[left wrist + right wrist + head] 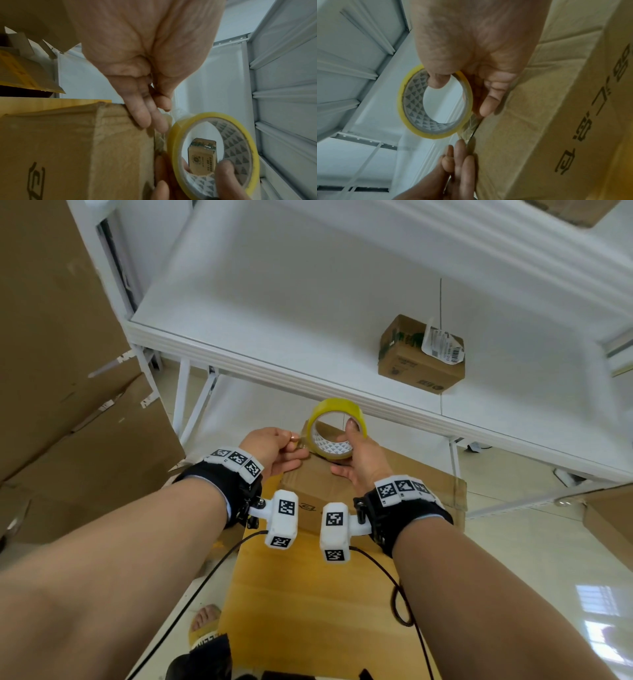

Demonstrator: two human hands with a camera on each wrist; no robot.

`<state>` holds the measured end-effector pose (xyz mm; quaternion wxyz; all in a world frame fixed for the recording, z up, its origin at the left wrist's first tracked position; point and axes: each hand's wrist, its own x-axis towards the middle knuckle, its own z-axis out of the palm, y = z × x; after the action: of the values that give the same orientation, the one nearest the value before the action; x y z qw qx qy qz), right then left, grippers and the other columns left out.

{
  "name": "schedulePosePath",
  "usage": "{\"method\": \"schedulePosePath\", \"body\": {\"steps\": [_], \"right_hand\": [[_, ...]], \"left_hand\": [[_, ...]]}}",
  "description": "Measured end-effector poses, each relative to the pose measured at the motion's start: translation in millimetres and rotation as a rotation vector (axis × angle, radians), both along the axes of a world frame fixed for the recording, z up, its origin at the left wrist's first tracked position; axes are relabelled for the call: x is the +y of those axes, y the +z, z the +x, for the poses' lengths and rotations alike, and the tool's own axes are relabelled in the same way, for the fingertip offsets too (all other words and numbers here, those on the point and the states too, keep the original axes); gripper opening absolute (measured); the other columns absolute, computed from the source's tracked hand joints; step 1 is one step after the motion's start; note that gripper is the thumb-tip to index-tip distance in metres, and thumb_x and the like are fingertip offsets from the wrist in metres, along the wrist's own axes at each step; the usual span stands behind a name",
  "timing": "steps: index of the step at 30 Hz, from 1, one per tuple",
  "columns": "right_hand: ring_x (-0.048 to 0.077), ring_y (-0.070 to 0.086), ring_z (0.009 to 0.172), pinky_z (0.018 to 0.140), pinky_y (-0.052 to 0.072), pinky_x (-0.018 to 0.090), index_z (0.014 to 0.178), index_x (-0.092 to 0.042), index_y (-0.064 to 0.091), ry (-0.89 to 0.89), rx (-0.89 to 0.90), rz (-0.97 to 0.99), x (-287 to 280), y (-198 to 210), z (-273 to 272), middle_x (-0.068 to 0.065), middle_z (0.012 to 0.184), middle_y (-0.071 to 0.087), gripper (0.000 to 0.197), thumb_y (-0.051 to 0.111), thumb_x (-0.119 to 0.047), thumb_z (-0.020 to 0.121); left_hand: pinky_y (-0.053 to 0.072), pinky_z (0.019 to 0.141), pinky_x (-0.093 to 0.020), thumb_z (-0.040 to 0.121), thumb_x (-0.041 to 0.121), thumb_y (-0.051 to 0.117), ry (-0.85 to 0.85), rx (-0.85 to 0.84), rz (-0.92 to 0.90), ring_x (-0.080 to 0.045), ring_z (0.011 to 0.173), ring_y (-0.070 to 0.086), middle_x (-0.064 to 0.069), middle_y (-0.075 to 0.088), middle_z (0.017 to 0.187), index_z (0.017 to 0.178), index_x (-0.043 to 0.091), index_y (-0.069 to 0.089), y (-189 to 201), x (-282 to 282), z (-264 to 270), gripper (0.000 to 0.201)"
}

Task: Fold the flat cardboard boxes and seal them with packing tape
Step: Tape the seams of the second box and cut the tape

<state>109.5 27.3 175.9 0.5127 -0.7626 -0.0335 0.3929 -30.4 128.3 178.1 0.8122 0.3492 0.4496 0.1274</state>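
Observation:
A folded brown cardboard box (329, 484) rests on a yellow wooden surface (308, 604) in front of me. My right hand (356, 453) holds a yellow roll of packing tape (337, 414) upright over the box's far end, thumb inside the core. In the right wrist view the tape roll (412, 125) stands beside the box (539, 121). My left hand (277, 446) pinches the loose clear tape end (303, 444) just left of the roll. In the left wrist view the fingers (144, 116) lie against the box's (68, 148) top corner next to the roll (178, 129).
A white metal shelf (308, 313) stands just beyond the box, with a small sealed carton (414, 364) on it. Large brown cardboard sheets (61, 354) lean at the left. Another carton's corner (609, 515) shows at the right. Black cables (400, 604) hang from both wrists.

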Motion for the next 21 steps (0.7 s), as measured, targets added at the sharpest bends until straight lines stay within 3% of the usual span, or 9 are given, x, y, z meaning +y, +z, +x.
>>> {"method": "schedulePosePath", "body": {"steps": [3,6,11,13,16,21], "right_hand": [[0.024,0.067,0.072,0.061,0.054,0.031,0.112,-0.014,0.065,0.039,-0.054,-0.062,2,1,-4,0.011,0.122,0.062,0.07,0.053,-0.073,0.076],[0.023,0.065,0.066,0.062,0.054,0.031,0.113,-0.014,0.066,0.06,-0.083,-0.087,3,2,-5,0.007,0.119,0.06,0.072,0.049,-0.075,0.079],[0.025,0.069,0.081,0.062,0.054,0.031,0.1,-0.016,0.067,0.052,-0.044,-0.071,0,3,-5,0.012,0.116,0.066,0.067,0.05,-0.077,0.077],[0.023,0.068,0.078,0.061,0.054,0.03,0.1,-0.014,0.066,0.029,-0.018,-0.058,-1,3,-4,0.015,0.112,0.068,0.06,0.049,-0.07,0.088],[0.022,0.064,0.075,0.062,0.054,0.031,0.092,-0.015,0.065,0.002,-0.001,-0.054,-1,3,-4,0.016,0.109,0.068,0.054,0.047,-0.066,0.092],[0.02,0.064,0.069,0.06,0.054,0.03,0.097,-0.012,0.065,-0.023,-0.017,-0.05,-1,8,-4,0.013,0.094,0.066,0.055,0.047,-0.064,0.093]], "left_hand": [[0.06,0.059,-0.027,0.104,0.014,0.037,0.012,-0.007,-0.003,-0.011,0.057,0.065,-0.004,0.053,0.07,0.093,0.007,0.056,-6,-5,2,0.023],[0.059,0.057,-0.027,0.105,0.016,0.036,-0.012,-0.024,-0.016,-0.01,0.055,0.066,-0.004,0.053,0.07,0.094,0.007,0.055,-7,-10,6,0.023],[0.059,0.059,-0.027,0.105,0.018,0.034,-0.036,-0.027,0.013,-0.014,0.069,0.07,-0.004,0.056,0.073,0.094,0.007,0.057,-1,-10,7,0.027],[0.061,0.063,-0.031,0.105,0.019,0.035,-0.047,-0.007,0.058,-0.016,0.073,0.069,-0.005,0.06,0.08,0.094,0.008,0.057,2,-9,6,0.027],[0.061,0.068,-0.037,0.104,0.022,0.038,-0.067,0.031,0.133,-0.018,0.078,0.068,-0.009,0.063,0.1,0.094,0.011,0.057,5,-8,6,0.024],[0.06,0.072,-0.041,0.104,0.021,0.037,-0.076,0.073,0.19,-0.022,0.083,0.068,-0.012,0.062,0.108,0.093,0.009,0.055,8,-8,10,0.024]]}}
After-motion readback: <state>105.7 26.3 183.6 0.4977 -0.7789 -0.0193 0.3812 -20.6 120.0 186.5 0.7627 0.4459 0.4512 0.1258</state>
